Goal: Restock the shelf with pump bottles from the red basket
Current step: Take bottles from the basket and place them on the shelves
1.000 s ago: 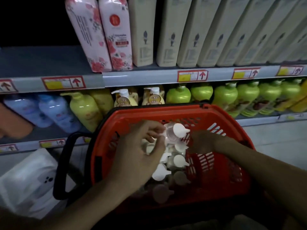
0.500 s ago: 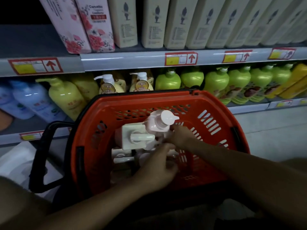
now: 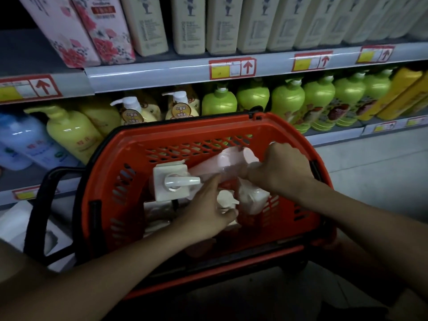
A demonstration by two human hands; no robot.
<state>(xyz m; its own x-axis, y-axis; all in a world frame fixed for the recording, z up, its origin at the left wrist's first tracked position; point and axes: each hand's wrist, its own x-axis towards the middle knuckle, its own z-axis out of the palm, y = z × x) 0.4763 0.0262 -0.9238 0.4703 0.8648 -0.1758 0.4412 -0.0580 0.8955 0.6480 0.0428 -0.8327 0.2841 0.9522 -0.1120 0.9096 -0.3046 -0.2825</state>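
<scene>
The red basket sits below me in front of the shelf. A white square-topped pump bottle stands at its left. A pale pink pump bottle lies tilted across the middle, and my right hand is closed around its pump end. My left hand reaches into the basket just below it, fingers curled against the pink bottle and another white bottle; whether it grips one is unclear. More pale bottles lie deeper, partly hidden by my hands.
The basket's black handle hangs at the left. The lower shelf holds green, yellow and blue pump bottles. Tall cream cartons and pink floral ones fill the upper shelf. Grey floor lies right.
The view tipped down toward the basket. My right hand rose and closed on the pink bottle's pump end, tilting it sideways. My left hand shifted under it.
</scene>
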